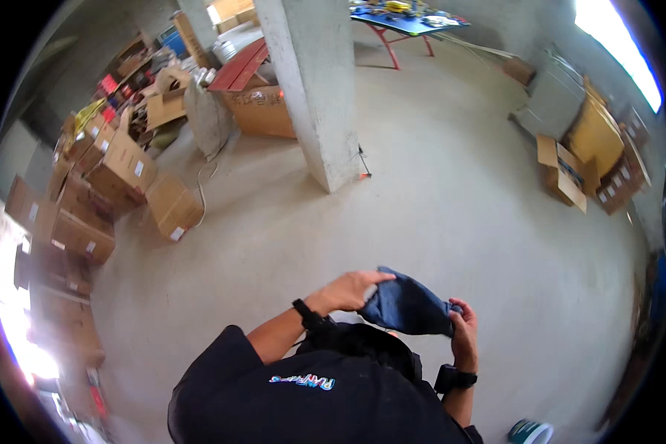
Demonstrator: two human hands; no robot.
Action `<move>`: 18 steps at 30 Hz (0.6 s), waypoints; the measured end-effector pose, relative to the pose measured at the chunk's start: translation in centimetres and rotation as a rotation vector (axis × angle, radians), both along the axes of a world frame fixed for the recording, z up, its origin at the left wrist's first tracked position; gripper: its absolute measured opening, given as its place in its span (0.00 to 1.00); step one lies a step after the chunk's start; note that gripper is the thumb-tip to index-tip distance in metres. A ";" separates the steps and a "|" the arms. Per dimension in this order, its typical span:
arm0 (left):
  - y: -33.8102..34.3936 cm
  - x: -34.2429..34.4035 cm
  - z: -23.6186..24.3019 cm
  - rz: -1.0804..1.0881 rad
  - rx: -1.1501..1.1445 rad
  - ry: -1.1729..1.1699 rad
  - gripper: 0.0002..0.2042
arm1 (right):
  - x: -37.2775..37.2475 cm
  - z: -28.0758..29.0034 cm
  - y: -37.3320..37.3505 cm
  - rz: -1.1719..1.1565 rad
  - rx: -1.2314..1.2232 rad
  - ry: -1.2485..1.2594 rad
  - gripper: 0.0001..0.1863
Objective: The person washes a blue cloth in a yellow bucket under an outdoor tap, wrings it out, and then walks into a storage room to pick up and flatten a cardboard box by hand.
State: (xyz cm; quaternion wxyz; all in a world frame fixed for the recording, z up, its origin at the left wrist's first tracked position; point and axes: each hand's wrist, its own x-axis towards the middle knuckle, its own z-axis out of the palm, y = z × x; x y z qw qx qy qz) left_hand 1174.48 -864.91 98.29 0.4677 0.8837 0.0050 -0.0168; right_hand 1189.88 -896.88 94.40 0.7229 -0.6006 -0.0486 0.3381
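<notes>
Head view | left hand [348, 290] pinches the left end of a dark blue cloth [407, 303] | right hand [464, 329] grips its right end | cloth spans between them, before the person's black shirt [274, 407] | I see a concrete pillar [314, 89] ahead, cardboard boxes [122, 170] leftward, a bucket [525, 432] at lower right

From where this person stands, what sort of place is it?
Probably a storeroom in an unfinished building: cardboard boxes piled on the left, an unpainted concrete pillar and a plain grey floor.
</notes>
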 end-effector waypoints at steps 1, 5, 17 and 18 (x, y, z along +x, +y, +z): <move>1.5 1.0 0.0 0.072 0.039 0.008 0.36 | 3.0 2.1 1.3 0.075 0.011 -0.043 0.15; 5.9 7.6 0.0 0.315 -0.499 0.028 0.28 | 15.3 6.8 6.5 0.200 0.037 -0.165 0.12; 18.5 50.7 -5.8 0.304 -1.251 0.044 0.23 | 48.0 2.7 16.7 -0.006 -0.220 -0.265 0.11; 19.8 56.1 -3.6 0.213 -1.181 -0.003 0.19 | 51.6 3.6 17.1 -0.045 -0.190 -0.270 0.12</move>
